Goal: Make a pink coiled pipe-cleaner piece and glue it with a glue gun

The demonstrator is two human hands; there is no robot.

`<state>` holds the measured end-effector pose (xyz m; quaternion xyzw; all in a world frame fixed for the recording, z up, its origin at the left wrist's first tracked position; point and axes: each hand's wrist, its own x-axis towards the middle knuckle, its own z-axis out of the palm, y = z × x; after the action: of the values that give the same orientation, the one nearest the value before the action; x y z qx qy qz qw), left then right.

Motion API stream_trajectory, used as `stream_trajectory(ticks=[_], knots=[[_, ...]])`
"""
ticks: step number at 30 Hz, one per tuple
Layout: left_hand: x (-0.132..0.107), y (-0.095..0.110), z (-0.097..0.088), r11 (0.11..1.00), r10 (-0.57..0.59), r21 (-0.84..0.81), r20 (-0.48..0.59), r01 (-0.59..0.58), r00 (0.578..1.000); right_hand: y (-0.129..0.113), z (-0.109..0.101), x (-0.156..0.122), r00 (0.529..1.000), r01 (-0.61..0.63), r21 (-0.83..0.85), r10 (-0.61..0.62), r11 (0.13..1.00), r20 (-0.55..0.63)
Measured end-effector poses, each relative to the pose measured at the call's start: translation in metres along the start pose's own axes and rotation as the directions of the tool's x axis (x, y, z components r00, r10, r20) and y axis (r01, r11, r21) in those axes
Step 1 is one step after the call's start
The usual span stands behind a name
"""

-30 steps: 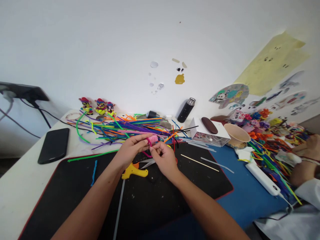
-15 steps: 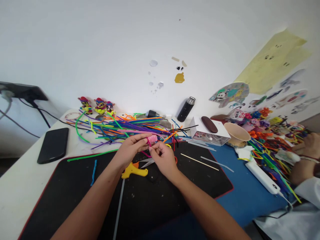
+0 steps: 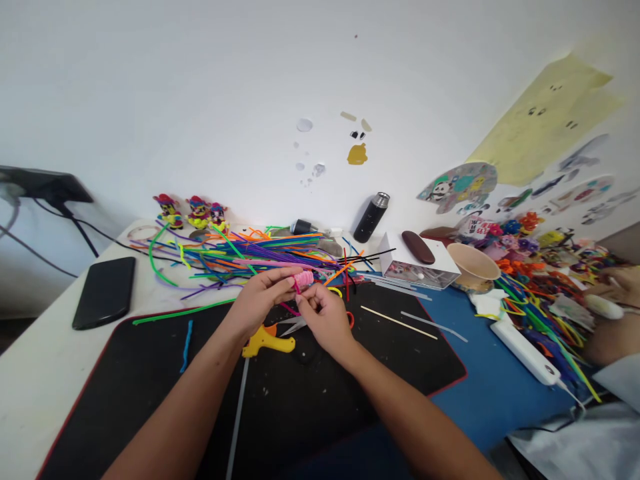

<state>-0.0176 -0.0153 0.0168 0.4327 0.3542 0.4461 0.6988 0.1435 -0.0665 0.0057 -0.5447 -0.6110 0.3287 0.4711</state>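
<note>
My left hand (image 3: 264, 293) is closed on a pink coiled pipe cleaner piece (image 3: 304, 279), held above the black mat. A magenta pipe cleaner (image 3: 297, 287) runs from beside the coil down to my right hand (image 3: 325, 315), whose thumb and fingers pinch it. Beneath my hands lie a yellow glue gun (image 3: 267, 342), with a clear glue stick (image 3: 237, 417) trailing from it, and scissors (image 3: 294, 325) partly covered by my right hand. Behind them spreads a pile of colourful pipe cleaners (image 3: 280, 253).
On the left are a black phone-like slab (image 3: 105, 292) and a short blue pipe cleaner (image 3: 187, 347). Small figures (image 3: 197, 212) and a black flask (image 3: 371, 217) stand by the wall. A white box (image 3: 420, 263), a bowl (image 3: 473, 265) and another person's hand (image 3: 617, 287) are at right.
My hands stay almost in place, with the right fingers shifting slightly at the magenta pipe cleaner. The view has shifted slightly. At the far right, the other person's hand has moved.
</note>
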Motion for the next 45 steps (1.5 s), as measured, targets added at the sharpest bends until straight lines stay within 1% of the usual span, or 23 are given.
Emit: stream_trajectory(ticks=[17,34,41,45], knots=[[-0.0013,0.0021,0.0021,0.999,0.014,0.032,-0.008,-0.014,1.0,0.0057,0.0032,-0.0007,1.0,-0.01,0.014,0.01,1.0,0.001],[-0.0013,0.0012,0.0036,1.0,0.012,0.018,-0.025,-0.012,1.0,0.0071,0.004,-0.0018,1.0,-0.021,0.057,0.021,0.998,0.002],[-0.0007,0.0035,0.0056,1.0,-0.02,-0.019,-0.046,0.02,0.999,0.0091,0.0037,-0.0018,1.0,-0.024,0.056,0.024,0.998,0.009],[-0.0007,0.0034,0.006,0.998,-0.041,-0.053,-0.05,0.039,0.998,0.0095,0.0034,-0.0013,1.0,-0.024,0.084,0.022,0.996,0.022]])
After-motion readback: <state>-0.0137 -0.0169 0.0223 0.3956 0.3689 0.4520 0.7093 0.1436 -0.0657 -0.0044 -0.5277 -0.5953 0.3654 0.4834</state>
